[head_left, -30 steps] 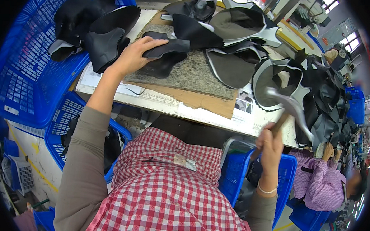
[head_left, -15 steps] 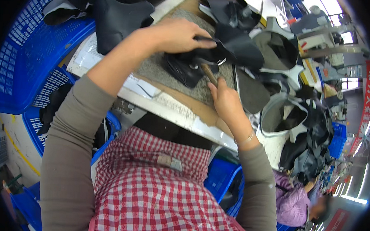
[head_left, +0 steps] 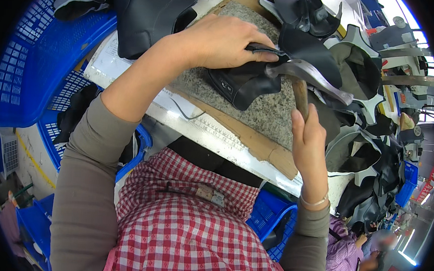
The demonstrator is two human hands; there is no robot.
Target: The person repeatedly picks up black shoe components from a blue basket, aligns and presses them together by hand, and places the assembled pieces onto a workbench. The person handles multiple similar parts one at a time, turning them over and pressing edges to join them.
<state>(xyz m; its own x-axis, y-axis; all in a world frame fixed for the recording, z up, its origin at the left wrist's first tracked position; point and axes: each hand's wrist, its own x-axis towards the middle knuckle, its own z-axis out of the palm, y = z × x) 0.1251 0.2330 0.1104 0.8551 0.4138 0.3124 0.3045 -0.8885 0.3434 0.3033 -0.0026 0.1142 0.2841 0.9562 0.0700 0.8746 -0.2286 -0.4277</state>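
Note:
My left hand (head_left: 227,42) pinches the folded edge of a black leather shoe upper (head_left: 246,90) between thumb and fingers. The upper drapes over a speckled grey stone slab (head_left: 269,116), its lower part lying on the stone. A hammer (head_left: 301,97) with a worn wooden handle is gripped in my right hand (head_left: 309,140), fingers wrapped round the lower end. Its curved metal head lies across the pinched edge, just right of my left fingertips; whether it touches the leather I cannot tell.
Brown cardboard (head_left: 275,155) and a white ruled strip edge the slab. Black uppers (head_left: 152,19) lie at the back left; more grey-lined ones (head_left: 351,150) crowd the right. Blue plastic baskets (head_left: 28,76) stand at left and below the bench. A person in purple (head_left: 343,252) sits lower right.
The hammer in my right hand has swung round, so its head now shows side-on. The whole view has shifted slightly. My left hand keeps its pinch on the upper.

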